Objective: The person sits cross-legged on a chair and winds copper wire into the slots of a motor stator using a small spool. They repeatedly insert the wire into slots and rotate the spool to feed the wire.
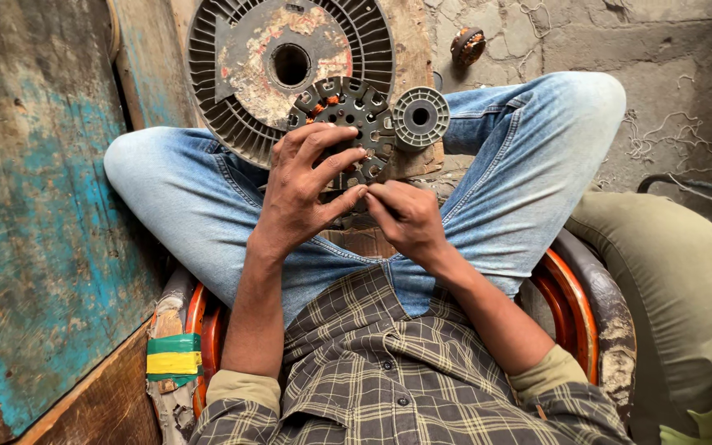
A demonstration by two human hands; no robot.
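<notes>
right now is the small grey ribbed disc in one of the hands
No, the small grey ribbed disc lies apart beside the toothed stator core, which the left hand holds.

The round metal part (349, 124) is dark grey and flat, like a wheel with chunky teeth all around its edge. It has small round holes in it. Orange-brown wire shows between some teeth near the top left. It is held up over the lap, tipped toward the person's face. Part of its lower half is hidden behind the fingers (323, 152).
</notes>
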